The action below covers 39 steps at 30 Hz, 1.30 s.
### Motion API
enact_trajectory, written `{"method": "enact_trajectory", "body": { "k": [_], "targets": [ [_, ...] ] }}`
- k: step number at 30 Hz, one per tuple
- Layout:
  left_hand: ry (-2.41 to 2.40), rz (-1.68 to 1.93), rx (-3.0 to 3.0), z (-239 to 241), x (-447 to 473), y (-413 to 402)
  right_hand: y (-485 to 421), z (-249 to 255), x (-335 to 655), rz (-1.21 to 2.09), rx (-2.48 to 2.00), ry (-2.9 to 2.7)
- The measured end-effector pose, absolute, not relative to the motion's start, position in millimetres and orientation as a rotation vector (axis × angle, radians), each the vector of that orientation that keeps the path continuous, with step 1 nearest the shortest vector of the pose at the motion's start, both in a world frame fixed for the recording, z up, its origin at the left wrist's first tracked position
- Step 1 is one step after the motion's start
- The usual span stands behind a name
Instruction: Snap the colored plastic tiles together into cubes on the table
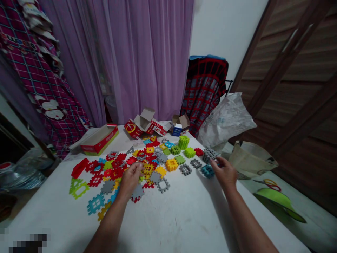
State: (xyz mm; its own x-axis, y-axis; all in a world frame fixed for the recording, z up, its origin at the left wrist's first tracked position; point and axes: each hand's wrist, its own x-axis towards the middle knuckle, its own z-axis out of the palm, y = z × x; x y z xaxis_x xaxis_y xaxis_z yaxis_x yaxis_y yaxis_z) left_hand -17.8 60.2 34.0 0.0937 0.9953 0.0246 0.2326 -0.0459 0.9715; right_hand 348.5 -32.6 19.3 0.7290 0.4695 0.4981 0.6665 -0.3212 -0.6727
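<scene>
Over the loose pile of toothed plastic building tiles [116,172], my left hand [131,180] is closed with its fingertips together. What it pinches, if anything, is too small to make out. At the right edge of the table, my right hand [224,173] has its thumb and fingers bent at a small stack of dark blue tiles [207,171]. Just behind that is a grey tile stack [209,155]. More stacks stand between the hands: yellow [171,164], light green [183,142] and others. Single grey tiles [185,169] lie flat near them.
Opened red cardboard boxes [133,129] and a blue box [177,130] stand along the table's back. A long shallow box [100,142] sits back left. Beyond the right edge are a clear plastic bag [223,119], a beige bag [250,158], scissors [271,184] and a green hat [276,202].
</scene>
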Motion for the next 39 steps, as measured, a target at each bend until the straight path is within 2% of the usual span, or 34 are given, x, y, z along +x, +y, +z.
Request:
{"method": "enact_trajectory", "body": {
  "k": [6, 35, 39],
  "targets": [
    [1.295, 1.087, 1.447, 34.4, -21.1, 63.6, -25.7, 34.1, 402.4, -0.13, -2.308, -0.857],
    [1.345, 1.044, 1.382, 25.1, -29.4, 69.1, -26.8, 34.1, 403.1, -0.217, -2.398, -0.958],
    [1.344, 1.038, 1.364, 27.9, -28.8, 67.8, -38.1, 29.7, 405.8, -0.276, -2.437, -1.159]
  ]
}}
